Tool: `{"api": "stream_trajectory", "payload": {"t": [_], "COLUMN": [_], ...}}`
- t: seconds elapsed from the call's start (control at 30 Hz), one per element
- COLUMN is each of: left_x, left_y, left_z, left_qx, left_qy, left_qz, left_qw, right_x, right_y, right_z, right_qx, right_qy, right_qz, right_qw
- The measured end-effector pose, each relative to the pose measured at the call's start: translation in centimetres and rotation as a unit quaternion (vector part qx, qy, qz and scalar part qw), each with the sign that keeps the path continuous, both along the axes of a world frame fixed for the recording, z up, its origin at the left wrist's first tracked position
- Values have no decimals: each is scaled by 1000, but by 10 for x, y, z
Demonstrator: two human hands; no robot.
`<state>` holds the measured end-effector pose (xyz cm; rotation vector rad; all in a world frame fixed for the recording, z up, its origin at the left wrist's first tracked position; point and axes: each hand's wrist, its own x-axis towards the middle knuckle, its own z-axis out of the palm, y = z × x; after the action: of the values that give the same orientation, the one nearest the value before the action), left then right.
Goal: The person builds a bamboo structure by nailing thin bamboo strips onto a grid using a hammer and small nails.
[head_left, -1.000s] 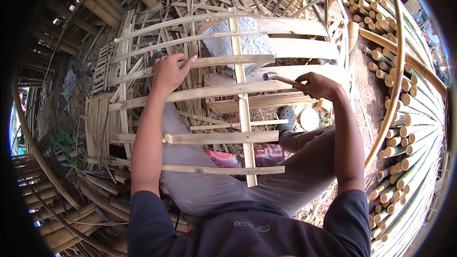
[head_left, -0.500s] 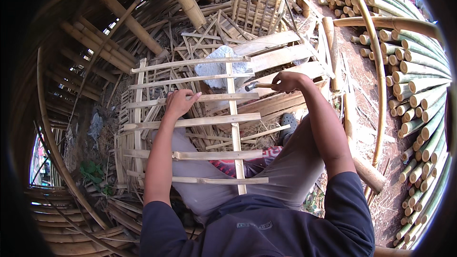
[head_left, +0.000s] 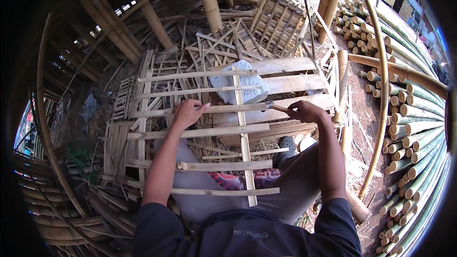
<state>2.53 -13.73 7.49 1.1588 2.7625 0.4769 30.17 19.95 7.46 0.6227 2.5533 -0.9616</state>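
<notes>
Across my lap and a wooden bench lies a ladder-like frame of pale bamboo slats (head_left: 216,128), crossed by two long strips. My left hand (head_left: 187,113) is closed over the third slat from the far end, its thumb pointing right. In my right hand (head_left: 306,112) is a small hammer (head_left: 280,108), gripped by its wooden handle. The hammer's metal head is at the right end of that same slat; whether it touches cannot be made out. Under the frame's far right part sits a pale rough stone block (head_left: 257,96).
The plank bench (head_left: 290,84) extends right of the stone. Several cut bamboo poles (head_left: 413,114) are stacked at the right, beyond a bamboo post (head_left: 342,83). Loose bamboo strips and a slatted panel (head_left: 281,21) lie at the back. More slatted pieces (head_left: 116,147) lie on the left.
My right hand has brought the hammer head down and nearer, to the right end of the third slat. My left hand keeps its place on that slat. The whole view has shifted slightly.
</notes>
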Motion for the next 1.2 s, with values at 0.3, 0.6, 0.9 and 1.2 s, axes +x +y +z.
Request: {"api": "stream_trajectory", "payload": {"t": [0.3, 0.6, 0.9, 1.2], "left_x": [-1, 3, 1, -1], "left_y": [8, 14, 13, 18], "left_z": [-16, -12, -2, -16], "left_qx": [1, -7, 3, 8], "left_qy": [-36, 0, 21, 18], "left_qz": [-35, -57, -46, -50], "left_qw": [999, 998, 999, 999], "right_x": [14, 13, 11, 13], "right_y": [14, 14, 17, 14], "right_z": [15, 21, 19, -3], "right_qx": [90, 103, 115, 65], "right_qy": [22, 138, 152, 197], "right_qz": [-89, -128, -127, -194], "right_qw": [992, 977, 973, 959]}}
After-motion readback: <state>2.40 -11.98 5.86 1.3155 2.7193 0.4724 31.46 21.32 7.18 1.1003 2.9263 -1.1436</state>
